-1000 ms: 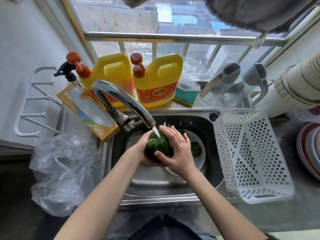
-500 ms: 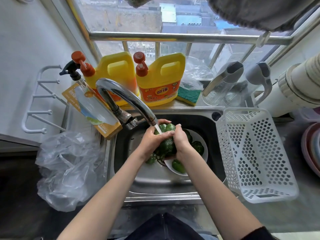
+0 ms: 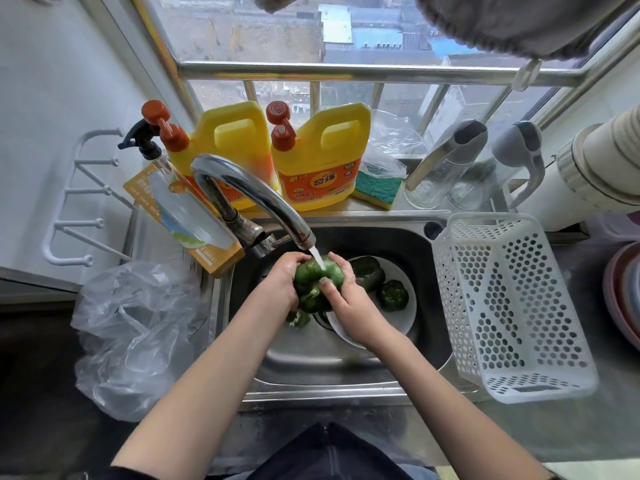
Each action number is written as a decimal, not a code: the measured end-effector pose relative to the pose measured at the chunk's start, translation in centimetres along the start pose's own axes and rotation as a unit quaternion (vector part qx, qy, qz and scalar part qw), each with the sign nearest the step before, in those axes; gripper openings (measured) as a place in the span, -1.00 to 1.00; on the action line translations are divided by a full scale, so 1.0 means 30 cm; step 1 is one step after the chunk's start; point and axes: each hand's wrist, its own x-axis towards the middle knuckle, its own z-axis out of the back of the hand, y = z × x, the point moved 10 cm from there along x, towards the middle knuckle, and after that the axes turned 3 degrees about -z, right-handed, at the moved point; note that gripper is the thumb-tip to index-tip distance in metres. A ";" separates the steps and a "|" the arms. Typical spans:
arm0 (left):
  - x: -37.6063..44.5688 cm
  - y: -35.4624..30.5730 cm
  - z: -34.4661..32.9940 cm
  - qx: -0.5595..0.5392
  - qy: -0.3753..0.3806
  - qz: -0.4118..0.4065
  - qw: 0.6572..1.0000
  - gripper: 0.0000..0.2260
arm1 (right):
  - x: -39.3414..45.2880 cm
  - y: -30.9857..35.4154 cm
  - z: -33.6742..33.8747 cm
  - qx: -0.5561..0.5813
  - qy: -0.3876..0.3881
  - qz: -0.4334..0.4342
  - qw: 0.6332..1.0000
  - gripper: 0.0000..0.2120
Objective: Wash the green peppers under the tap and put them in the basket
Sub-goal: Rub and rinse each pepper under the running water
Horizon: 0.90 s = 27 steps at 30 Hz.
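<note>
While the water is running onto it, I am holding one green pepper (image 3: 317, 284) right under the tap (image 3: 258, 199), over the sink (image 3: 346, 362). My left hand (image 3: 278, 285) is curled round its left side and my right hand (image 3: 346, 299) is wrapped over its right side, thumb pressing on the skin. So I am in the washing step, judging by the stream. Two more peppers (image 3: 379, 284) are waiting on the white plate (image 3: 398, 327) just behind my right hand, and a green piece (image 3: 298, 318) is lying below. The white basket (image 3: 512, 306) is standing just right of the sink. Next, I think, I am needing a firm grip on a slippery pepper to carry it there.
</note>
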 end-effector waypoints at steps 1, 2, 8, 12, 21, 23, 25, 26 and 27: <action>0.005 -0.006 -0.015 0.011 0.028 -0.013 0.999 -0.73 | 0.000 -0.007 0.005 0.009 -0.018 -0.008 1.000 -0.48; -0.004 -0.014 -0.039 0.016 0.062 -0.035 0.997 -0.70 | -0.001 -0.008 0.023 0.014 -0.051 -0.018 0.998 -0.52; -0.048 -0.025 -0.065 0.039 0.126 -0.215 0.968 -0.30 | 0.001 0.043 0.127 -0.025 -0.160 -0.016 0.987 -0.69; -0.060 -0.064 -0.014 0.205 0.017 -0.323 0.924 -0.40 | 0.012 0.013 0.087 0.024 -0.128 -0.035 0.991 -0.71; 0.004 -0.035 -0.037 0.187 0.012 -0.273 0.944 -0.62 | -0.014 -0.099 -0.006 0.373 -0.118 -0.143 0.909 -0.64; 0.008 -0.024 -0.030 0.170 -0.002 -0.260 0.951 -0.52 | -0.007 -0.105 0.005 0.392 -0.111 -0.158 0.899 -0.61; -0.008 -0.029 -0.029 0.158 -0.035 -0.270 0.949 -0.49 | -0.005 -0.109 0.022 0.410 -0.119 -0.167 0.889 -0.62; -0.024 -0.035 -0.029 0.176 -0.057 -0.285 0.940 -0.49 | -0.006 -0.110 0.020 0.431 -0.128 -0.177 0.876 -0.61; -0.040 -0.043 -0.030 0.212 -0.084 -0.300 0.926 -0.49 | -0.011 -0.111 0.011 0.456 -0.140 -0.188 0.859 -0.59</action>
